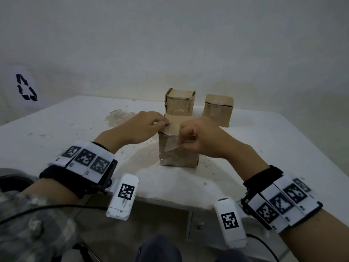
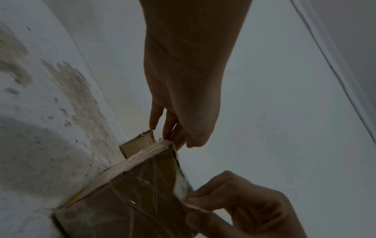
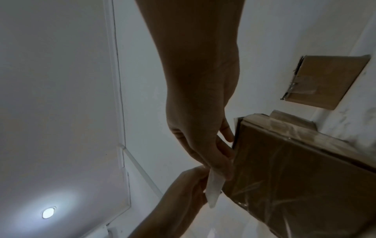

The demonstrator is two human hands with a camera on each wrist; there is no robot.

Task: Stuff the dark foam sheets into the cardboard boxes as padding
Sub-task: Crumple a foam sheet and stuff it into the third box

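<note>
The nearest cardboard box (image 1: 177,157) stands upright on the white table (image 1: 75,129) with its top flap (image 1: 174,124) raised. My left hand (image 1: 165,124) pinches the flap's left edge at the box's top corner; the left wrist view shows this hand (image 2: 175,138) on that corner. My right hand (image 1: 180,143) pinches a strip of clear tape (image 1: 171,147) peeled off the box's front face. The tape (image 3: 213,193) hangs beside the box (image 3: 295,177) in the right wrist view. No dark foam sheet shows in any view.
Two more cardboard boxes stand near the wall, one behind the near box (image 1: 180,103) and one to the right (image 1: 219,108). A white bin with a recycling mark (image 1: 26,87) stands off the table's left. The table's front edge (image 1: 170,198) is close to me.
</note>
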